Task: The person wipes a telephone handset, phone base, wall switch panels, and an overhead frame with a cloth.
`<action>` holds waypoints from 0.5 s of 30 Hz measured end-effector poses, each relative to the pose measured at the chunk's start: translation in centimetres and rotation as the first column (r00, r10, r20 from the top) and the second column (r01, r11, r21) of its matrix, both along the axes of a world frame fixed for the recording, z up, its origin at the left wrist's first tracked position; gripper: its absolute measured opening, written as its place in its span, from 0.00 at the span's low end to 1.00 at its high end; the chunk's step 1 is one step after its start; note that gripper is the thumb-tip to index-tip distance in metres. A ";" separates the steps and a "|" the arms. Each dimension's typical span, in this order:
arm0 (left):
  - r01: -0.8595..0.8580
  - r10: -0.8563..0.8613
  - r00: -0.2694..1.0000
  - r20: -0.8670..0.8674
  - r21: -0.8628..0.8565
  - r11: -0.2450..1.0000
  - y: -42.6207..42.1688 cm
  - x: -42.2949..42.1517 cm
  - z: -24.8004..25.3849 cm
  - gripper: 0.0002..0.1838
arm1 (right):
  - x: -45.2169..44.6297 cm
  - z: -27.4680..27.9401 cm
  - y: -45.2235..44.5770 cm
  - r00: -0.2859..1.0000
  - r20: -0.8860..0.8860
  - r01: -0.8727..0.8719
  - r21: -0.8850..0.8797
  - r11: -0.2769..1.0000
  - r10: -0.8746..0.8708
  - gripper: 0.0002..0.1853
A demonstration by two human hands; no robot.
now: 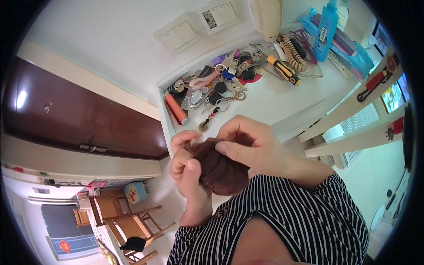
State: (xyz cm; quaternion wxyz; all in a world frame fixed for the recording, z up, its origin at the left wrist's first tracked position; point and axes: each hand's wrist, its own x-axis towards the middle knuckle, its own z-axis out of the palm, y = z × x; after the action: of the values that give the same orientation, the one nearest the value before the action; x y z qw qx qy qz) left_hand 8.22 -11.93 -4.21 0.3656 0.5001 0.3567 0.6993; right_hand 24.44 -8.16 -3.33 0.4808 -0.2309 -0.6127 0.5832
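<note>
Along the worktop's (282,99) left edge, an orange tube (176,107) is set. Near the front-left corner, a brown pouch (226,177) is pinched by left hand (187,171) and right hand (251,143), its rim partly hidden. Surface is exposed before the screwdriver (283,70).

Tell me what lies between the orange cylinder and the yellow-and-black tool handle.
The head view shows a pile of keys and fobs between the orange cylinder and the tool handle, with a flat red thing nearer the handle.
</note>
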 end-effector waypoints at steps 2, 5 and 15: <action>0.069 -0.067 0.989 0.135 -0.010 0.998 0.6 0.3 -0.2 0.24 | -0.2 0.7 -0.1 0.986 -0.159 -0.078 -0.225 0.971 0.042 0.10; 0.480 -0.403 0.617 0.676 0.083 0.873 1.4 -0.3 -1.5 0.24 | -0.3 1.2 -0.3 0.997 0.056 0.044 -0.020 0.999 -0.043 0.11; 0.283 -0.720 0.251 0.647 0.662 0.694 0.3 -3.3 4.9 0.31 | 10.8 -3.2 4.1 0.799 -0.009 0.487 0.596 0.639 -0.601 0.15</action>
State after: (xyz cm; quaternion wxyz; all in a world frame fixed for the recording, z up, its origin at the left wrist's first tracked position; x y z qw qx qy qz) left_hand 4.88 -11.63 0.72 0.5869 0.2150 -0.2292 0.7462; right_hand 35.23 -4.08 -6.53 0.6195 -0.3048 -0.7020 0.1745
